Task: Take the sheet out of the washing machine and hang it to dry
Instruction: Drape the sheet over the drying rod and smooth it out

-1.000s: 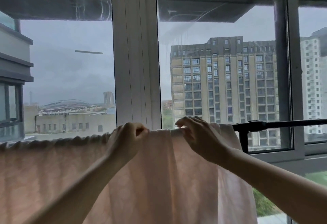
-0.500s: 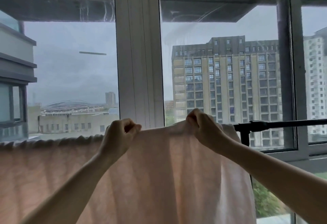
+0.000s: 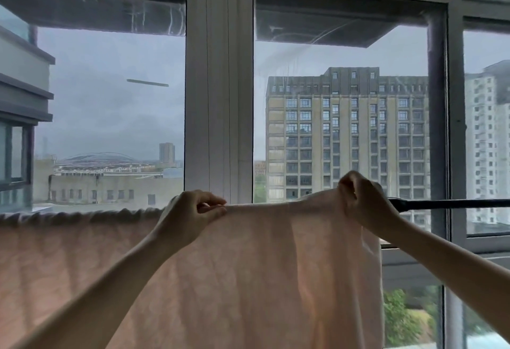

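Between both hands (image 3: 276, 210), taut sheet (image 3: 248, 279) edge

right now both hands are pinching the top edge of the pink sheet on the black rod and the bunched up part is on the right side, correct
Not quite: the head view shows the bunched part on the left. The left hand and right hand do pinch the top edge of the pink sheet on the black rod.

The head view looks straight ahead, close to the window frame (image 3: 218, 100), at rod height.
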